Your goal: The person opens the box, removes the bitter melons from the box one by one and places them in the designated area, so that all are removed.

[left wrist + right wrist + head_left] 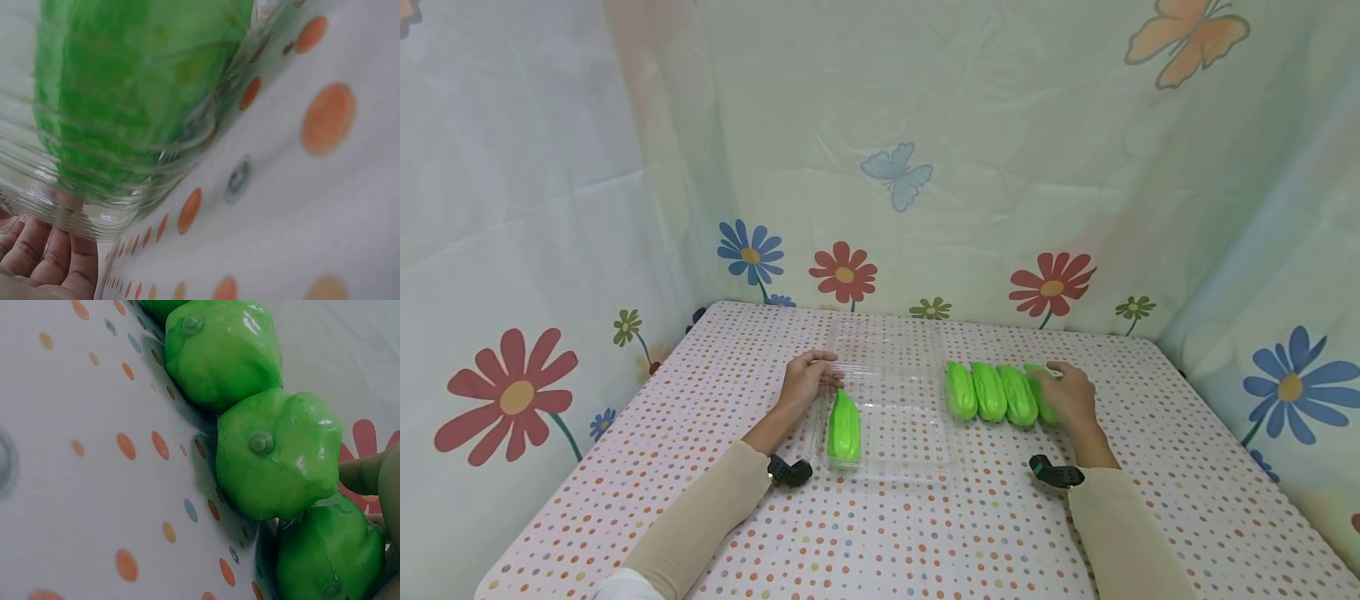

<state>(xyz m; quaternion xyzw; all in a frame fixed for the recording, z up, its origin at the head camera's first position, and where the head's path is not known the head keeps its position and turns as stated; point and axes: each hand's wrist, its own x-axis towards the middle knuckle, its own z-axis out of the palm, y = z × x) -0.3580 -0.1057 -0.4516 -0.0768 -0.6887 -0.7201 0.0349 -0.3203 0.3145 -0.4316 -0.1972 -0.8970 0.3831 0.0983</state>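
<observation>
A clear plastic container (902, 477) lies with its lid (887, 333) folded back, away from me. One glossy green toy vegetable (845, 429), long and ridged with a tapered far end, lies inside along the left side. My left hand (803, 387) holds the container's left edge near the fold; in the left wrist view its fingers (53, 256) lie against the ribbed outer wall. Right of the container, several matching green vegetables stand side by side. My right hand (1072, 398) grips the rightmost green vegetable (331, 550), partly covering it; the thumb reaches beside its neighbour (275, 456).
The table is covered with a dotted cloth (925, 542). Behind it hangs a curtain (985, 167) with flowers and butterflies, which also closes off both sides. A black wrist camera (790, 472) is on my left wrist, another (1056, 472) on my right.
</observation>
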